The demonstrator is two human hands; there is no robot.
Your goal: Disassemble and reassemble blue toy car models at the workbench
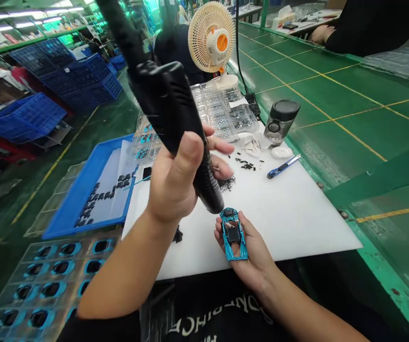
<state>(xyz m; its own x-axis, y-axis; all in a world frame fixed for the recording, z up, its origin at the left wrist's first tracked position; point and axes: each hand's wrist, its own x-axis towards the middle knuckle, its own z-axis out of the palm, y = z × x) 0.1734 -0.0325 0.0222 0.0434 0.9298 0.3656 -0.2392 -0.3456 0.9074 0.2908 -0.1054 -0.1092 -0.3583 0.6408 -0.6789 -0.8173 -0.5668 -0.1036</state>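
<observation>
My left hand [176,183] is wrapped around a black electric screwdriver [176,109], thumb on the near side and fingertips partly loose on the far side. The tool tilts, with its lower end at the top edge of a blue toy car body [227,247]; whether they touch I cannot tell. Palm up, my right hand [254,259] holds this car body, thumb on one side and fingers on the other. A black part sits in the middle of the body. Small dark screws [227,183] lie in a pile on the white work mat [283,228], just beyond the screwdriver's end.
A blue tray [99,164] of black parts stands left, above clear trays of blue car shells [60,267]. Behind are a compartment box [215,111] and a fan [211,40]. A utility knife [283,166] and a lidded dark container [282,121] lie right. A co-worker's arm [364,28] shows far right.
</observation>
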